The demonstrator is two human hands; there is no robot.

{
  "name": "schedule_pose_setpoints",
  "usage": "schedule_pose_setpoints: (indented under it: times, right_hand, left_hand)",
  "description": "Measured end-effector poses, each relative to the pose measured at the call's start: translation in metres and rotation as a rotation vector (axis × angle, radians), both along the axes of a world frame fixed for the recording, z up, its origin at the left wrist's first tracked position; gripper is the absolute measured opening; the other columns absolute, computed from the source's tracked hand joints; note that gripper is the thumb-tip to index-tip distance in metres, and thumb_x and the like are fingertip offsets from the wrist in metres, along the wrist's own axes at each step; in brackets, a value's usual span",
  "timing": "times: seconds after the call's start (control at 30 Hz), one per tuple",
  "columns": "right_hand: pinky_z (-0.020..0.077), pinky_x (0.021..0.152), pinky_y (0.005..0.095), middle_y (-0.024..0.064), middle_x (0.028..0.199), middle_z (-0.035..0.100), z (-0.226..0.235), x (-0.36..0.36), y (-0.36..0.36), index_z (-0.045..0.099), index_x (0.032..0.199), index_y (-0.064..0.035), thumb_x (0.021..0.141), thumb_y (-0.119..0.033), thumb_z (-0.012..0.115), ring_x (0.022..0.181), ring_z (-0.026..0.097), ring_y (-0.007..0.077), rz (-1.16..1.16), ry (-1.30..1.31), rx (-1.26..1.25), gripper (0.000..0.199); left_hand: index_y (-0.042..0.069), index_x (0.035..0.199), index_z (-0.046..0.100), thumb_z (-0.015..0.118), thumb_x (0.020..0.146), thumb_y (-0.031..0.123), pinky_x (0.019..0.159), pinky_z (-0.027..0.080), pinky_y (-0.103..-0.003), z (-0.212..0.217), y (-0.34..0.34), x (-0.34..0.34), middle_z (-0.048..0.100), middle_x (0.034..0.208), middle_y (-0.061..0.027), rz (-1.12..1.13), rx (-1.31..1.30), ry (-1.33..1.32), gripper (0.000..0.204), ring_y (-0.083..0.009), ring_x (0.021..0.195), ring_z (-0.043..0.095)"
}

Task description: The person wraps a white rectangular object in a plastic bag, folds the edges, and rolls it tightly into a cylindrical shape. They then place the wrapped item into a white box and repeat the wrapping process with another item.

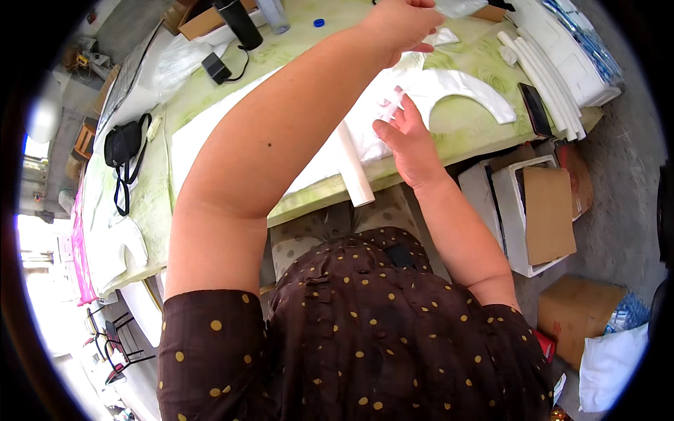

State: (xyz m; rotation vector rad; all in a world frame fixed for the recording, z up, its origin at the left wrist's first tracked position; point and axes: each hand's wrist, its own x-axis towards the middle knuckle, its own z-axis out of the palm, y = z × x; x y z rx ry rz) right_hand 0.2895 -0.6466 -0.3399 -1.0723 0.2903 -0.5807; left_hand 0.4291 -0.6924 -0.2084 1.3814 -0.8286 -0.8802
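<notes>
My left hand (400, 29) reaches far across the table at the top edge of the view. Its thumb and fingers are apart, and I see nothing in them; some fingertips are cut off. Nearer to me, my right hand (413, 144) is half curled around a small whitish, see-through plastic piece (388, 107), whose exact kind I cannot make out. Beyond that hand lies a white curved, collar-shaped piece (467, 88). A pale roll (354, 172) sticks out over the near table edge, left of my right hand. White sheeting (203, 137) lies under my left forearm.
Long white rolls (544, 88) and a dark phone (536, 110) lie on the right of the green-patterned table (298, 210). A black bottle (239, 22), black adapter (216, 68) and small black bag (126, 144) are on the left. Boxes (547, 214) stand below, right.
</notes>
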Motion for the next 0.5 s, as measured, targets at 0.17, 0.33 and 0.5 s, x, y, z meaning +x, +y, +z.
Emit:
schedule_pose_setpoints:
  times: [0.17, 0.33, 0.5]
  right_hand:
    - [0.0464, 0.098, 0.0403, 0.0159, 0.138, 0.05, -0.018, -0.004, -0.017, 0.022, 0.152, 0.0011, 0.096, -0.008, 0.058, 0.121, 0.054, 0.0257, -0.055, -0.005, 0.184, 0.068]
    - [0.0509, 0.092, 0.0389, 0.0154, 0.125, 0.059, -0.026, -0.019, -0.023, 0.041, 0.138, 0.0014, 0.097, -0.012, 0.057, 0.109, 0.06, 0.0252, -0.206, 0.018, 0.396, 0.046]
    - [0.0533, 0.085, 0.0352, 0.0149, 0.115, 0.062, -0.031, -0.031, -0.021, 0.051, 0.12, -0.0001, 0.098, -0.014, 0.057, 0.099, 0.063, 0.0225, -0.278, 0.066, 0.443, 0.026]
  left_hand:
    - [0.006, 0.131, 0.054, 0.065, 0.092, 0.016, 0.082, 0.056, -0.037, -0.015, 0.002, -0.015, 0.061, 0.114, -0.0059, -0.015, -0.072, -0.013, 0.042, -0.0177, 0.102, 0.06]
    - [0.001, 0.123, 0.061, 0.068, 0.091, 0.018, 0.084, 0.054, -0.03, -0.058, 0.058, -0.009, 0.066, 0.106, -0.0057, 0.073, 0.014, -0.44, 0.037, -0.0134, 0.091, 0.063]
    - [0.003, 0.123, 0.062, 0.071, 0.087, 0.019, 0.087, 0.051, -0.03, -0.097, 0.099, -0.028, 0.066, 0.111, -0.0064, -0.07, 0.242, -0.579, 0.04, -0.0152, 0.098, 0.062]
